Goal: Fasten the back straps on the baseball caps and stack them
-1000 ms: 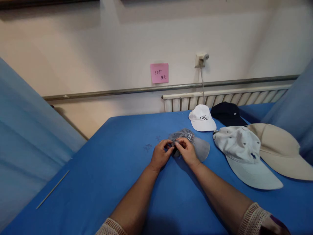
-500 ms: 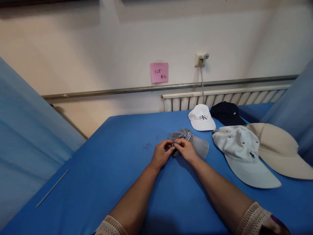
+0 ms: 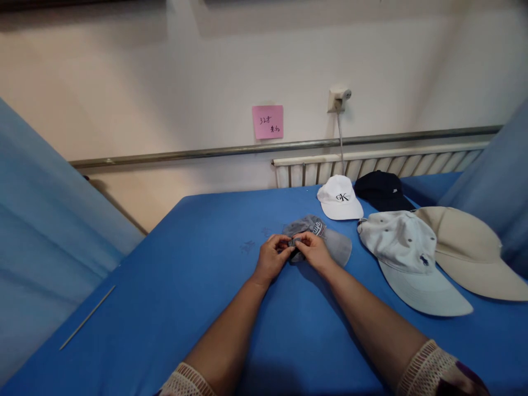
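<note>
A grey baseball cap [image 3: 339, 246] with pale lettering lies on the blue bed, its brim pointing right. At the cap's back, my left hand [image 3: 272, 257] pinches the dark strap between thumb and fingertips. Facing it, my right hand [image 3: 315, 252] is closed on the same strap and its small buckle [image 3: 291, 243]. The fingertips of both hands nearly meet there and partly cover the strap, so its exact fastening is hard to make out. Part of the crown is hidden behind my right hand.
Behind and right are a white cap [image 3: 340, 198], a black cap [image 3: 381, 190], a light grey-green cap [image 3: 406, 245] and a beige cap [image 3: 466, 247]. A thin stick [image 3: 87, 318] lies left. Blue curtains [image 3: 45, 242] hang at both sides; a radiator [image 3: 371, 163] backs the bed.
Both hands stay at the back of the grey cap. The fingers have shifted slightly, and a little more of the buckle shows between them. The other caps lie as before.
</note>
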Available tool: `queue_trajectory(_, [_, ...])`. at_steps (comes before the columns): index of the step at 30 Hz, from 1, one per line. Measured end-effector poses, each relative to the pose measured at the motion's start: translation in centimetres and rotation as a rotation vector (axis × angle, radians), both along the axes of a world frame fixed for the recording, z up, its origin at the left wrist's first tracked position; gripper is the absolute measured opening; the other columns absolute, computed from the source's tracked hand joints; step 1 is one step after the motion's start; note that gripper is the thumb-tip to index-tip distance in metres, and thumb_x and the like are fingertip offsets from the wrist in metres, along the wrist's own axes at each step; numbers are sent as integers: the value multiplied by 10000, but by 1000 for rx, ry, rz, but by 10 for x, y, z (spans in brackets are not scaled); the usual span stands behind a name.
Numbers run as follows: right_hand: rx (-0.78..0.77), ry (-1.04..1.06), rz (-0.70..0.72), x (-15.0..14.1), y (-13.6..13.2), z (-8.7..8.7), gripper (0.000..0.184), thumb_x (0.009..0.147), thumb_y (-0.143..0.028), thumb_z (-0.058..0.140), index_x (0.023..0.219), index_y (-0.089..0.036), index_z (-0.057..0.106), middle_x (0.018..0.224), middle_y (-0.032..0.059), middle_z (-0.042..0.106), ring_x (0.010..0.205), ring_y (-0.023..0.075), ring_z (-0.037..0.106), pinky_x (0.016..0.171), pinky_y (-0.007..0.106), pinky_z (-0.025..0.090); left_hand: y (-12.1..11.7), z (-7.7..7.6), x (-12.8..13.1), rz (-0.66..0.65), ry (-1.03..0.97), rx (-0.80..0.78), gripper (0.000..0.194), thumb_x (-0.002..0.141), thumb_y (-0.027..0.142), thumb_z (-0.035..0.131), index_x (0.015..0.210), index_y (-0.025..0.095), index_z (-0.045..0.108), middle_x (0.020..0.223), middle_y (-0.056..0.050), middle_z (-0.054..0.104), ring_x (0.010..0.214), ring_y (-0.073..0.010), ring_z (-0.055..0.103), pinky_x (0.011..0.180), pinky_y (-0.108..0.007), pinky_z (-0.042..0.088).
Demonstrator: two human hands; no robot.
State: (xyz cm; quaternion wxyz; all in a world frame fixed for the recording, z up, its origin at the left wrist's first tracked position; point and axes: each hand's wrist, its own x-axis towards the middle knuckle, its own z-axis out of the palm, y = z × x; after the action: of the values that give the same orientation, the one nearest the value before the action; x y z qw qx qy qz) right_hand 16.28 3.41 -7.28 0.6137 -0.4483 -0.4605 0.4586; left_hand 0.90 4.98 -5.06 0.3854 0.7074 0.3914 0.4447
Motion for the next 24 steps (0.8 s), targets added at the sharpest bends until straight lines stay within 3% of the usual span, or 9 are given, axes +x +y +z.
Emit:
queue_trajectory(6, [29,-38,-66,-1,1,-5,249,664,-373,711,829,-223,599,843,38,685,766,190,643,751,342,520,-3,4,1,44,-11,-47,278,714,263,732,958,163,645,839,-28,664,728,-132,615,712,-265,511])
queue_trajectory(16, [43,-57,0,1,-5,3,243,661,-428,720,682,-198,646,913,65,692,869,205,635,824,347,490,-5,12,2,-11,-59,-140,280,680,260,747,912,157,629,794,-4,641,700,-115,594,691,-245,495])
queue_trajectory(24, [51,-39,95,7,-7,11,260,694,-450,726,681,-199,663,954,69,687,965,227,611,912,380,450,-6,8,3,8,-56,-127,261,687,300,745,868,166,613,749,11,626,682,-119,588,676,-250,485])
